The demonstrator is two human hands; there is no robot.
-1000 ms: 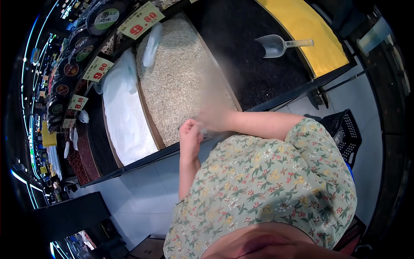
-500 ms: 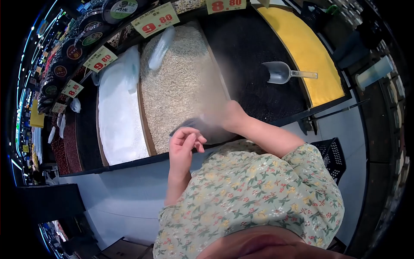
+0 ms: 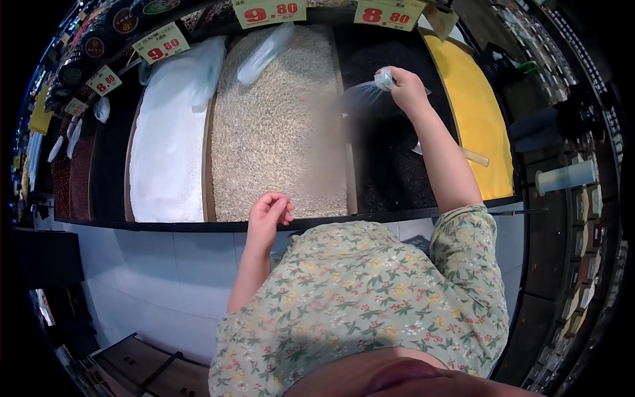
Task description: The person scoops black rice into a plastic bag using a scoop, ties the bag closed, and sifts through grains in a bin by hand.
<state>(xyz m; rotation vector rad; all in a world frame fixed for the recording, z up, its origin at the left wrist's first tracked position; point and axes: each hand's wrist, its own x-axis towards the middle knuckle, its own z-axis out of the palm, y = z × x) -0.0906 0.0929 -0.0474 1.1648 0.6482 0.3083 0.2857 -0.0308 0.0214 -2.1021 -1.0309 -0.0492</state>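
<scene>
My right hand (image 3: 408,91) is stretched out over the bin of black grain (image 3: 380,165), its fingers closed round the bunched end of a clear plastic bag (image 3: 367,94). The bag hangs off to the left; blur obscures its lower part. Beneath my right forearm lies a clear scoop (image 3: 476,157), its handle reaching over the divider and its bowl mostly hidden. My left hand (image 3: 270,215) hovers at the front edge of the pale oat-like grain (image 3: 264,145). Its fingers are curled in against the thumb, and nothing shows in them.
White grain or powder (image 3: 165,159) fills a bin on the left, with a plastic bag (image 3: 210,73) at its back. Another rolled plastic bag (image 3: 266,53) lies on the pale grain. Yellow grain (image 3: 479,119) is at the right. Price signs (image 3: 270,12) line the back.
My right hand has moved from the front of the pale grain forward and right, over the black grain, carrying the bag. My left hand stays near the front edge; the view has shifted.
</scene>
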